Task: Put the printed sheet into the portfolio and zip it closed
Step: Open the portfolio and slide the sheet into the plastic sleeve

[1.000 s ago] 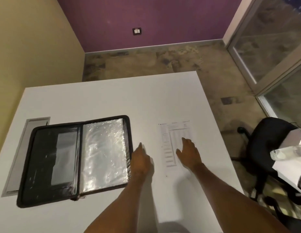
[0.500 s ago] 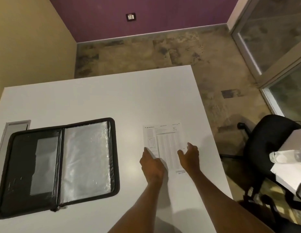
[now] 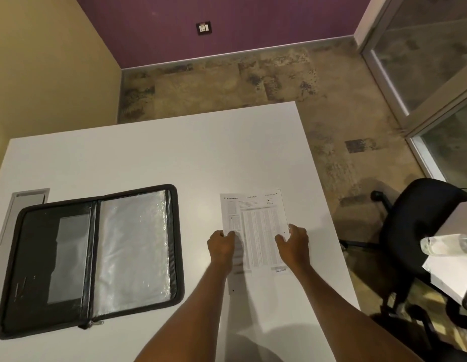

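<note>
Chair near table — portfolio open, sheet gripped.

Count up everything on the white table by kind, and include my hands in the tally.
printed white paper sheet: 1
open black zip portfolio: 1
grey rectangular hatch set into the tabletop: 1
bare hands gripping that sheet's side edges: 2, the left hand and the right hand
Total: 5
</note>
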A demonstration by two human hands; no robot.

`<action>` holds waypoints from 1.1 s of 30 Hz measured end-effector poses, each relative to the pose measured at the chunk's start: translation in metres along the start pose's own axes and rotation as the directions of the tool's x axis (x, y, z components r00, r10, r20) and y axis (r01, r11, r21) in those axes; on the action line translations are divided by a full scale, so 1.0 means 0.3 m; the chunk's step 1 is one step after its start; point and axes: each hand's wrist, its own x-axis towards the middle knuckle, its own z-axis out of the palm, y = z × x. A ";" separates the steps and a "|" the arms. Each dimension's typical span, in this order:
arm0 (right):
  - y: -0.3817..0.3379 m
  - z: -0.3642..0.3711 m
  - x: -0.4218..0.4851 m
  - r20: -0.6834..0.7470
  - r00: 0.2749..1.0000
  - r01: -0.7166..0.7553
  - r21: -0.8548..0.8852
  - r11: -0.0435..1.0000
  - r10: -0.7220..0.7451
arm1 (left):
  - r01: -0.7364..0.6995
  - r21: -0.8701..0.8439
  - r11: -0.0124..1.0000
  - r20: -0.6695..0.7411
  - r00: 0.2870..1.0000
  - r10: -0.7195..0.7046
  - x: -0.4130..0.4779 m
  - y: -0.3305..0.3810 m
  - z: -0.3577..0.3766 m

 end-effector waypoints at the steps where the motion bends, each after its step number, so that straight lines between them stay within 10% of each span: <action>1: 0.001 0.000 -0.001 0.002 1.000 0.002 0.005 1.000 -0.002 | -0.001 -0.010 1.000 0.007 1.000 0.001 0.005 -0.005 -0.005; 10: 0.006 -0.040 0.005 0.056 0.997 0.046 0.028 0.999 -0.047 | -0.059 -0.260 0.964 0.155 0.983 0.102 -0.010 -0.047 -0.103; 14: -0.048 -0.106 0.019 0.160 0.987 -0.029 0.354 0.935 -0.030 | -0.057 -0.368 0.928 0.271 0.948 0.166 -0.001 -0.039 -0.207; 22: -0.144 -0.196 -0.019 0.583 0.742 -0.223 0.679 0.699 -0.330 | -0.068 -0.416 0.907 0.433 0.862 0.263 -0.003 0.037 -0.367; 33: -0.258 -0.154 -0.181 0.228 0.904 0.120 0.678 0.725 -0.363 | -0.173 -0.399 0.901 0.534 0.755 0.381 -0.051 0.176 -0.384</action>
